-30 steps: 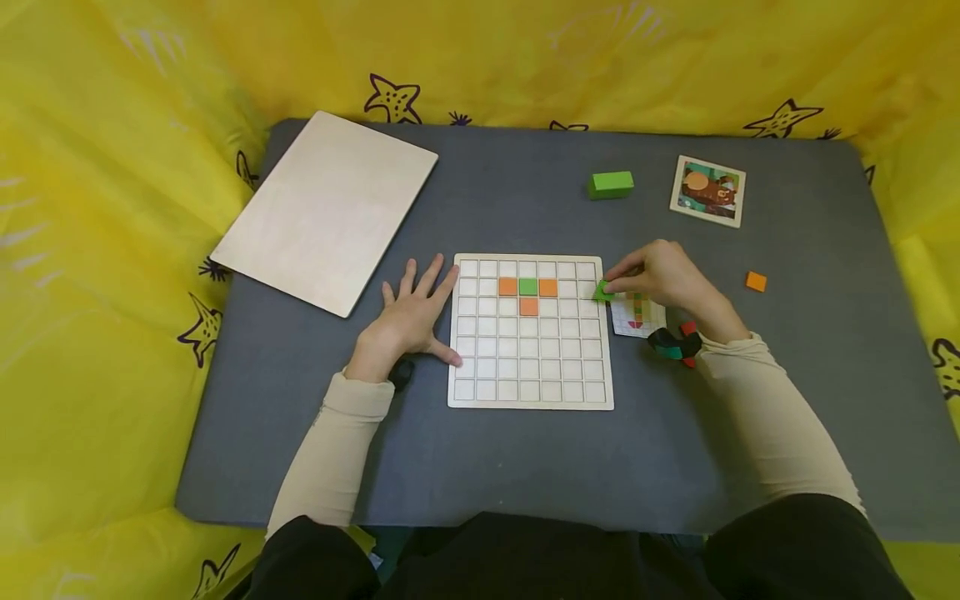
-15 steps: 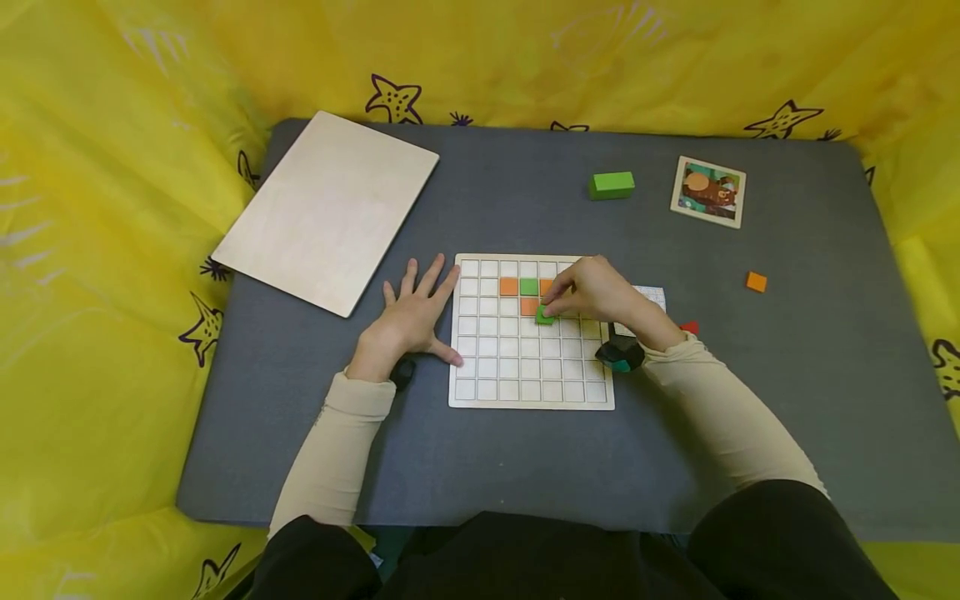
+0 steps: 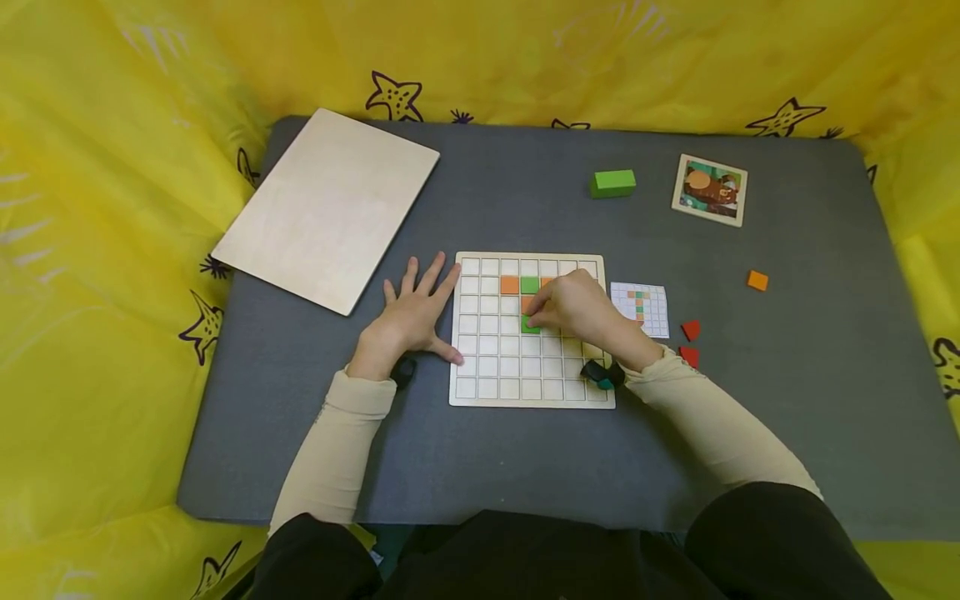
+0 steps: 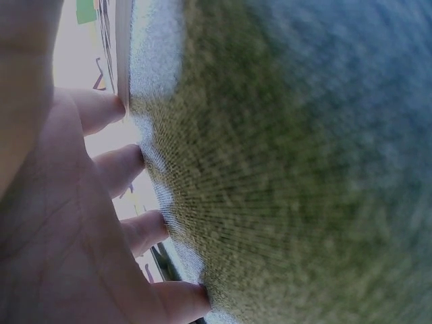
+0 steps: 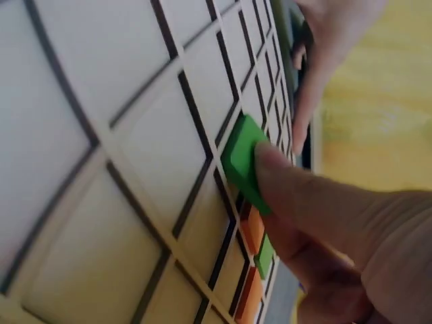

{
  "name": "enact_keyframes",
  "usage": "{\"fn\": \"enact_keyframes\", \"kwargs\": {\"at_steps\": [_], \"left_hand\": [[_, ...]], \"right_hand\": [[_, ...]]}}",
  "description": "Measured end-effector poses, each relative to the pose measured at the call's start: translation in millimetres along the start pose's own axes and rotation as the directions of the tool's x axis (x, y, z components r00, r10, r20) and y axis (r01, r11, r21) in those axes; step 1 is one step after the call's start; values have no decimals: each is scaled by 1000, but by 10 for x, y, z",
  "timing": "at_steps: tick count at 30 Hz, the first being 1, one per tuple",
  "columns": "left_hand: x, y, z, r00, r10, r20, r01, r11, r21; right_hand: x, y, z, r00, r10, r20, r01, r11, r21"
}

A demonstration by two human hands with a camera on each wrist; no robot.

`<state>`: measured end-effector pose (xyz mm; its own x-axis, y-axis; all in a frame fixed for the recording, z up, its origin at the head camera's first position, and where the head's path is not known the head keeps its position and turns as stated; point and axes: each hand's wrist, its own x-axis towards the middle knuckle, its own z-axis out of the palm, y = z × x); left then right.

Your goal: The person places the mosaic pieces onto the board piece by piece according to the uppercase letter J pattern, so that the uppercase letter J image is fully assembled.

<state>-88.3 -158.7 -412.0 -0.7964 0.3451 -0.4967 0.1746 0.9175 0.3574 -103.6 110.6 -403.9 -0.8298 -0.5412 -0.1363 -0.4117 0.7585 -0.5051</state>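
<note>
A white grid board [image 3: 487, 367] with a pale wooden rim lies in the middle of the table. My left hand [image 3: 405, 321] is spread flat beside it, thumb and index fingertip at its left edge. Between thumb and finger, my right hand [image 3: 581, 310] pinches a green square tile [image 5: 239, 155] at a cell just below an orange tile [image 3: 527, 305]. In the right wrist view the green tile sits slightly tilted against the grid lines. Farther up lie another green tile [image 3: 529, 285] and an orange one [image 3: 509, 285]; a third orange tile is partly hidden by my right hand.
Right of the board lies a pattern card [image 3: 656, 310], with two red pieces [image 3: 691, 330] near it. A loose orange tile [image 3: 757, 280] is farther right. Behind stand a green block [image 3: 612, 184] and a bear picture [image 3: 708, 190]. A large wooden panel [image 3: 330, 208] lies back left.
My right hand has carried the green tile from the board's right edge leftward to the cell below the orange one, uncovering the pattern card and red pieces. My left hand has stayed put.
</note>
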Motion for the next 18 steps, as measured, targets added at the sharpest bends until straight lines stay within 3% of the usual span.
{"fn": "enact_keyframes", "kwargs": {"at_steps": [5, 12, 18], "left_hand": [[1, 1, -5, 1000, 0, 0, 0, 1000, -2], [-4, 1, -11, 1000, -1, 1, 1, 1000, -4], [-21, 8, -16, 1000, 3, 2, -3, 1000, -4]], "right_hand": [[-47, -37, 46, 999, -24, -36, 20, 995, -95], [-76, -63, 73, 997, -20, -72, 10, 992, -124], [-92, -32, 81, 991, -104, -79, 93, 987, -134]]}}
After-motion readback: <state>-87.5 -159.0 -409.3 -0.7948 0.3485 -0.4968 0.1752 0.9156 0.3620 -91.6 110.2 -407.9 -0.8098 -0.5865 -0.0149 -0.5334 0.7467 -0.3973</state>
